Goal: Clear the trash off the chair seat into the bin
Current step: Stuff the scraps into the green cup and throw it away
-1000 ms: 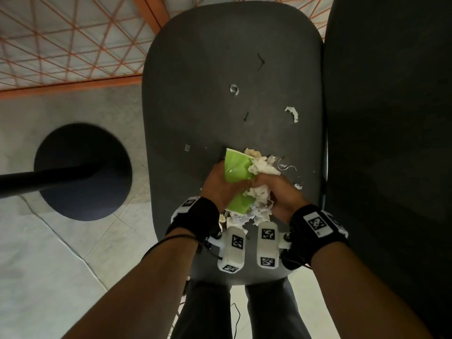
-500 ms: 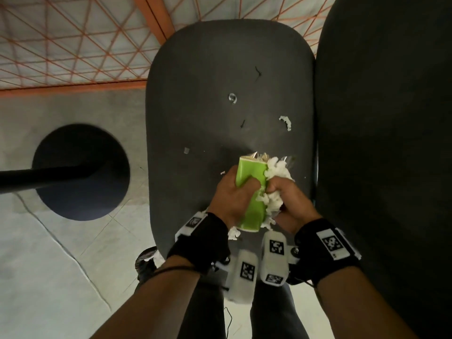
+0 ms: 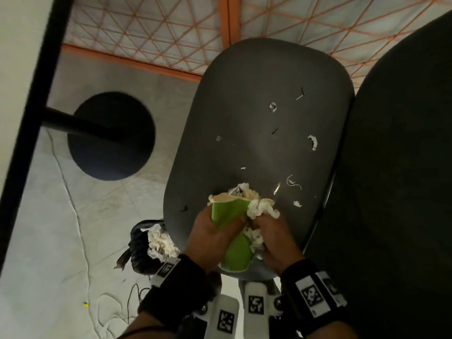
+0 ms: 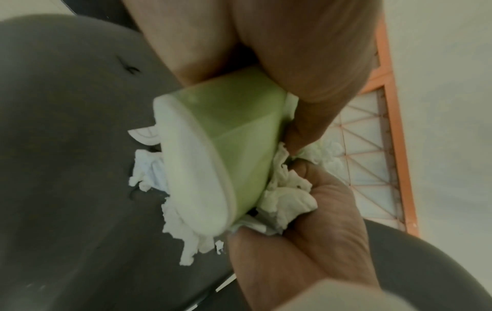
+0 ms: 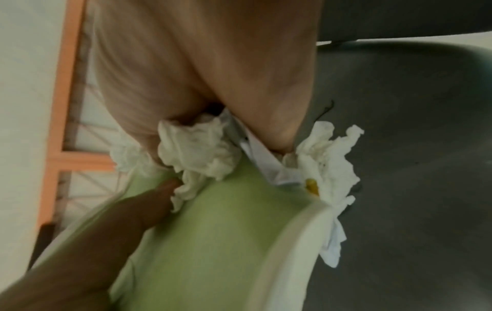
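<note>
My left hand [image 3: 215,233] grips a crushed green paper cup [image 3: 232,231] over the near edge of the dark grey chair seat [image 3: 244,106]. My right hand [image 3: 271,238] grips a wad of white tissue [image 3: 261,209] pressed against the cup's right side. The left wrist view shows the cup [image 4: 226,143] squeezed flat, with tissue [image 4: 285,197] bunched under the right hand's fingers [image 4: 301,172]. The right wrist view shows the cup [image 5: 226,221], the tissue [image 5: 202,153] and a left-hand finger [image 5: 149,202] on the cup. A black bin bag [image 3: 141,243] with white tissue in it stands on the floor, left of the seat's near corner.
Small white scraps [image 3: 313,141] and dark bits lie scattered over the seat. A second dark chair [image 3: 396,167] adjoins it on the right. A round black table base [image 3: 111,135] with its pole sits on the floor to the left; a table edge [image 3: 27,113] crosses the far left. Cables [image 3: 107,311] lie on the floor.
Both hands have drawn the cup and tissue back toward the seat's near edge. The head view has swung left, and the bin bag has come into sight.
</note>
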`<state>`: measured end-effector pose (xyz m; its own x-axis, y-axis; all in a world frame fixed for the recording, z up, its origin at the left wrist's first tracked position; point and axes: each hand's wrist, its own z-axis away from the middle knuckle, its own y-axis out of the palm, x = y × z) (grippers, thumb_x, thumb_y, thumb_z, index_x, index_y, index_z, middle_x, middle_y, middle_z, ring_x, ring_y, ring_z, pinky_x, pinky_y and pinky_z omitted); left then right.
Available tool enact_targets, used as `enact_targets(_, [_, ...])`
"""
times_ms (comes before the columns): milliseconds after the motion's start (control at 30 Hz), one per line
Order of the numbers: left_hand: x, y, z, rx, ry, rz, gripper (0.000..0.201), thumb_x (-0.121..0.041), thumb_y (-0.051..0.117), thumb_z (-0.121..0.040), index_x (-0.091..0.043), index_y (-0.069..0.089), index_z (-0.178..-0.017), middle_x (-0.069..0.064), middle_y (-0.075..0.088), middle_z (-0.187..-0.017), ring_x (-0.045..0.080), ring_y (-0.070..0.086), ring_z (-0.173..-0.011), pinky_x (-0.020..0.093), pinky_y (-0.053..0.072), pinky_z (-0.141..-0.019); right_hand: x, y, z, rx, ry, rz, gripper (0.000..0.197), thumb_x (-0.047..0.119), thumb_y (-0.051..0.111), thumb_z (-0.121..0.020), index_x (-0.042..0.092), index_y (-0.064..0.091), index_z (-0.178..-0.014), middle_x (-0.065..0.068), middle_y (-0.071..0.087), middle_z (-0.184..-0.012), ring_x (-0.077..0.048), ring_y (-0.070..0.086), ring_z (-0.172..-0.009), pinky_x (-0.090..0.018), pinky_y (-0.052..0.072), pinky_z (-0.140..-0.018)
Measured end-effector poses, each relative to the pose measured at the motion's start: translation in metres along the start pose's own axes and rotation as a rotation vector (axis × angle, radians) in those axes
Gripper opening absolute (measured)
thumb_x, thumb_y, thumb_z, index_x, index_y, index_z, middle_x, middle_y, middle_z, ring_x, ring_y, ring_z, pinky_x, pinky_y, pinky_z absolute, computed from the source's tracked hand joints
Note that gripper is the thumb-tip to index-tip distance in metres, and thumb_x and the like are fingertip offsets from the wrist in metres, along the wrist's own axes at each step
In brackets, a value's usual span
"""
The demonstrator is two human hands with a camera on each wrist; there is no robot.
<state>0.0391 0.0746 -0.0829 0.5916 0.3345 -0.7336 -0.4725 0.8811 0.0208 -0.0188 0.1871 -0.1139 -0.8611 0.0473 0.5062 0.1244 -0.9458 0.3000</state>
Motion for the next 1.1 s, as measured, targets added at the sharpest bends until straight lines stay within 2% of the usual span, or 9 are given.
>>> enact_targets(100, [0.005,-0.024,0.032,-0.114,0.017,0.097,0.029,-0.019,0.082,-0.068,-0.02,0.071,-0.096,0.001,0.077,-0.091,0.018,0.074,-0.085,0.031,0.059,-0.069,-0.006,0.027,0.017,0.11,-0.026,0.075,0.016,0.014,0.059,-0.078,0.011,0.068,-0.091,-0.005,0.07,-0.082,-0.018,0.067,-0.081,-0.035,0.056,-0.075])
enact_targets(200, [0.022,-0.06,0.066,-0.275,0.038,0.157,0.049,-0.033,0.076,-0.047,-0.019,0.069,-0.093,0.004,0.076,-0.086,0.022,0.073,-0.077,0.033,0.059,-0.061,-0.028,0.06,0.037,0.254,-0.026,0.164,0.009,0.029,0.063,-0.066,0.026,0.068,-0.072,0.006,0.069,-0.073,-0.013,0.066,-0.074,-0.039,0.054,-0.075])
enact_targets(267, [0.034,-0.086,0.086,-0.348,0.046,0.182,0.039,-0.022,0.076,-0.052,-0.019,0.068,-0.09,0.003,0.076,-0.08,0.019,0.073,-0.07,0.028,0.057,-0.055,-0.051,0.081,0.048,0.323,0.009,0.209,0.007,0.022,0.064,-0.075,0.026,0.068,-0.072,0.007,0.071,-0.072,-0.01,0.068,-0.073,-0.032,0.056,-0.071])
enact_targets(367, [0.06,-0.128,0.109,-0.432,0.042,0.2,0.025,-0.009,0.072,-0.059,-0.022,0.074,-0.08,0.001,0.075,-0.072,0.015,0.071,-0.063,0.027,0.057,-0.052,-0.1,0.113,0.05,0.389,0.066,0.283,0.01,0.02,0.06,-0.07,0.023,0.067,-0.077,-0.003,0.069,-0.082,-0.02,0.066,-0.083,-0.043,0.055,-0.082])
enact_targets(600, [0.157,-0.232,0.093,-0.601,-0.035,0.238,0.032,-0.007,0.057,-0.059,-0.027,0.076,-0.073,-0.005,0.072,-0.067,0.013,0.066,-0.061,0.038,0.054,-0.069,-0.227,0.176,0.001,0.335,0.178,0.401,0.027,0.009,0.054,-0.068,0.03,0.063,-0.054,-0.004,0.061,-0.073,-0.026,0.059,-0.08,-0.045,0.048,-0.072])
enact_targets(733, [0.22,-0.272,0.049,-0.632,-0.109,0.212,0.028,-0.005,0.057,-0.06,-0.024,0.075,-0.068,-0.006,0.07,-0.063,0.015,0.061,-0.061,0.038,0.052,-0.071,-0.293,0.184,-0.062,0.344,0.171,0.561,0.03,0.003,0.056,-0.082,0.027,0.057,-0.064,0.003,0.059,-0.071,-0.017,0.057,-0.069,-0.022,0.045,-0.053])
enact_targets(867, [0.286,-0.295,-0.005,-0.591,-0.184,0.083,0.021,-0.009,0.061,-0.062,-0.019,0.07,-0.078,-0.002,0.071,-0.071,0.02,0.065,-0.068,0.037,0.056,-0.069,-0.349,0.17,-0.131,0.349,0.21,0.675,0.015,0.009,0.055,-0.088,0.022,0.055,-0.093,-0.001,0.056,-0.083,-0.019,0.056,-0.078,-0.03,0.048,-0.068])
enact_targets(1000, [0.346,-0.3,-0.068,-0.489,-0.248,-0.119,0.034,-0.013,0.067,-0.065,-0.012,0.069,-0.099,0.012,0.071,-0.091,0.033,0.068,-0.085,0.044,0.058,-0.077,-0.384,0.139,-0.19,0.286,0.188,0.881,0.042,0.007,0.051,-0.093,0.005,0.045,-0.134,-0.007,0.05,-0.107,-0.017,0.046,-0.094,-0.029,0.043,-0.08])
enact_targets(1100, [0.378,-0.291,-0.109,-0.406,-0.3,-0.195,0.038,0.0,0.064,-0.077,-0.005,0.062,-0.114,0.007,0.067,-0.093,0.025,0.064,-0.084,0.034,0.054,-0.076,-0.41,0.122,-0.222,0.299,0.217,0.958,0.03,0.008,0.047,-0.096,0.01,0.049,-0.126,-0.005,0.044,-0.107,-0.016,0.04,-0.099,-0.021,0.042,-0.073])
